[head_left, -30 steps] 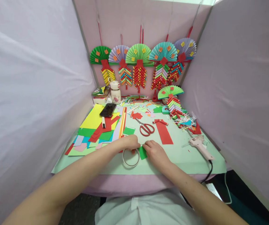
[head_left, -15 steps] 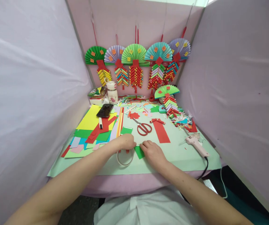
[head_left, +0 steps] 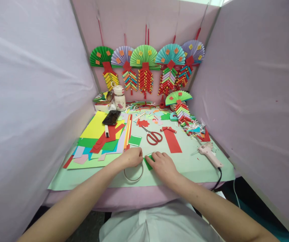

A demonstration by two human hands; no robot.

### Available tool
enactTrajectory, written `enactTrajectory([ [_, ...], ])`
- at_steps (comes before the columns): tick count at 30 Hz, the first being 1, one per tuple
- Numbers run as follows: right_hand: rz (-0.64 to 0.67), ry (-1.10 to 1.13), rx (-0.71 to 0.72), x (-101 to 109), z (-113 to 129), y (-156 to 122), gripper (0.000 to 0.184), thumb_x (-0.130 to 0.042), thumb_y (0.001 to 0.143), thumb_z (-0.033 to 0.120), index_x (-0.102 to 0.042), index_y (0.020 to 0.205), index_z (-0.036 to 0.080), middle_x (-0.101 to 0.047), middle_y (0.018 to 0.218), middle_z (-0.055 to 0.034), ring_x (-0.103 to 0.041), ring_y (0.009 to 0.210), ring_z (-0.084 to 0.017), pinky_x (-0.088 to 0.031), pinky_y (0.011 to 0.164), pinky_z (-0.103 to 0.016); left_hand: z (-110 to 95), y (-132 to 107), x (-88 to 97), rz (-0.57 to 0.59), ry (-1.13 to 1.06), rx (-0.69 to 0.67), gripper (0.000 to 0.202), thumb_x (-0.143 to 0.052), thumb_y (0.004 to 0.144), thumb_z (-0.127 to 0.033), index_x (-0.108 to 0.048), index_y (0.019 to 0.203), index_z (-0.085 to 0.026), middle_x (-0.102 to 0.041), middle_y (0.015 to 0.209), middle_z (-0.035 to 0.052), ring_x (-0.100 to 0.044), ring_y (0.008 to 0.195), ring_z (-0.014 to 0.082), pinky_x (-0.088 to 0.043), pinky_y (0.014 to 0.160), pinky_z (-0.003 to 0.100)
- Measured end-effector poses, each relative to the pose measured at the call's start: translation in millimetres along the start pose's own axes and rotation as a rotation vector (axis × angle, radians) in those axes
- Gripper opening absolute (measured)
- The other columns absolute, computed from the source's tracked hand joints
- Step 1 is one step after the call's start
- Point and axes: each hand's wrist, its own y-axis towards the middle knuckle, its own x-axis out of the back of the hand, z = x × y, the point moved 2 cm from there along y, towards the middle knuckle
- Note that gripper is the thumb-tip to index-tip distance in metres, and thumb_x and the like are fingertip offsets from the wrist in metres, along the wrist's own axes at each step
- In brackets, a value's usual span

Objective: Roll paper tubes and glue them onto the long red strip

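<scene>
My left hand (head_left: 133, 156) is closed, with a narrow white roll of tape (head_left: 133, 181) hanging from its fingers; its top edge is hidden behind them. A small green paper piece (head_left: 148, 164) lies just right of it, with a pale strip along its far edge. My right hand (head_left: 164, 165) rests on this piece, thumb and fingers apart and pressing it to the table. Beyond the hands are red-handled scissors (head_left: 154, 137), slightly open. A second green paper piece (head_left: 135, 140) with a white strip lies beyond my left hand.
Coloured paper sheets (head_left: 91, 144), a phone (head_left: 111, 117) and a cutter (head_left: 107, 131) lie at left. Right of the scissors is a red paper strip (head_left: 172, 141) with rolled tubes. A glue gun (head_left: 210, 155) lies at right. Fan decorations (head_left: 143, 56) hang behind, near a bottle (head_left: 119, 98).
My left hand has shifted slightly left, away from the right, and the tape roll has tilted. My right fingers have spread over the green paper piece. The whole view has moved a little.
</scene>
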Motion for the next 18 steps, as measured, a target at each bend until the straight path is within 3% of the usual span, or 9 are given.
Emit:
enactTrajectory([
  [6,0.007,0.016,-0.004,2,2,-1,0.030,-0.046,0.091,0.018,-0.051,0.120,0.026,-0.059,0.097,-0.0081,-0.052,0.092,-0.022,-0.034,0.073,-0.033,-3,-5,1.0,-0.026,-0.004,0.006,0.016,-0.047,0.074,-0.020,-0.059,0.085,-0.019,-0.069,0.074,0.0055,-0.063,0.068,0.0184,-0.038,0.056,0.025],
  [10,0.012,0.108,-0.056,9,-14,7,0.031,-0.044,0.092,0.018,-0.052,0.120,0.028,-0.059,0.101,-0.0068,-0.054,0.091,-0.020,-0.034,0.074,-0.030,-3,-6,1.4,-0.029,-0.032,-0.001,0.015,-0.046,0.073,-0.019,-0.057,0.083,-0.019,-0.069,0.076,0.0055,-0.063,0.069,0.0181,-0.038,0.056,0.024],
  [15,-0.092,0.253,-0.297,15,-55,47,0.025,-0.038,0.095,0.022,-0.055,0.114,0.019,-0.058,0.110,-0.0099,-0.055,0.097,-0.018,-0.036,0.073,-0.025,3,-4,-2.9,-0.059,-0.088,-0.016,0.011,-0.046,0.072,-0.019,-0.055,0.078,-0.020,-0.068,0.073,0.0038,-0.062,0.067,0.0166,-0.037,0.056,0.024],
  [18,-0.002,0.278,-0.381,10,-68,76,0.024,-0.050,0.091,0.029,-0.057,0.107,0.013,-0.061,0.105,-0.0131,-0.056,0.096,-0.020,-0.035,0.074,-0.025,5,-3,-4.7,-0.063,-0.123,-0.016,0.010,-0.046,0.072,-0.019,-0.054,0.077,-0.020,-0.067,0.068,0.0024,-0.061,0.065,0.0161,-0.037,0.056,0.024],
])
